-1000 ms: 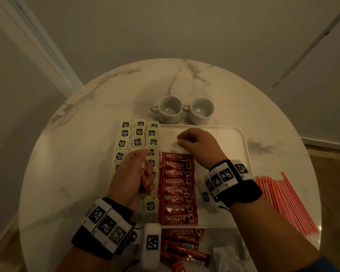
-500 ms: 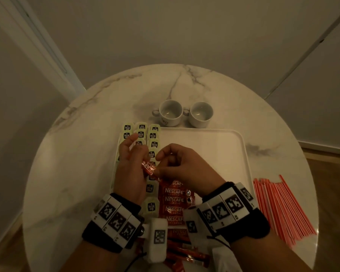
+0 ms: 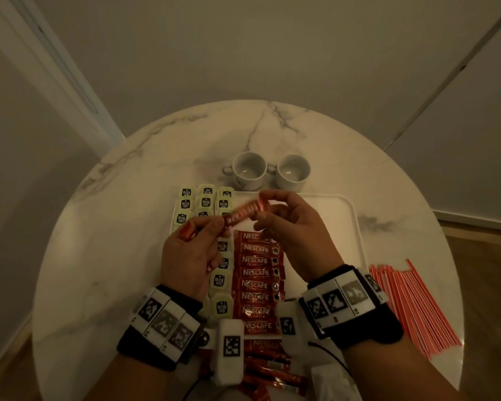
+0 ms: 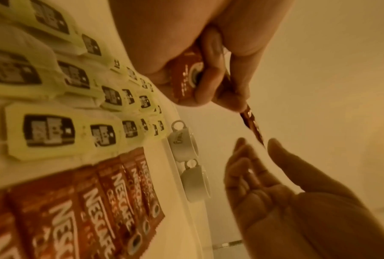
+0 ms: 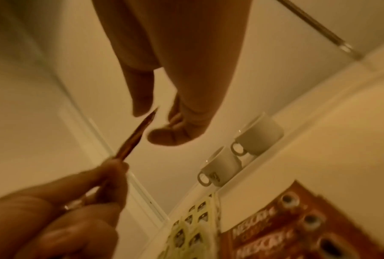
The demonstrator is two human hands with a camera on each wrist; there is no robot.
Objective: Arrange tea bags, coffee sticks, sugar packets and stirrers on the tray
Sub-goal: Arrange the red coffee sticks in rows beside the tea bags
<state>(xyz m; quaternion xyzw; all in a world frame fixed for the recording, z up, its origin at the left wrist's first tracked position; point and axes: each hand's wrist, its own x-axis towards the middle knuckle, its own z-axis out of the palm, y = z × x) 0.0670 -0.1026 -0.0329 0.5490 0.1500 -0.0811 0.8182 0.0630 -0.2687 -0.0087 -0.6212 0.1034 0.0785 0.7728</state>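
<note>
Left hand (image 3: 190, 256) fingers (image 4: 205, 87) pinch a coffee stick (image 3: 245, 212) above the tray (image 3: 350, 227); right hand (image 3: 295, 235) fingers (image 5: 140, 103) spread loosely at its far end, likely taking it for the coffee row (image 3: 258, 285) beside the tea bags (image 3: 204, 201).

Two white cups (image 3: 249, 169) stand on the marble table (image 3: 113, 256).

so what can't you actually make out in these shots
- Whether the right hand pinches the coffee stick or only nears its tip: motion blur in all three views.
- How many sticks the left hand holds: its fingers cover them.
- Loose sticks near the body: hidden by wrist cameras, cut by the head view's bottom edge.
- Sugar packets: none recognisable.
</note>
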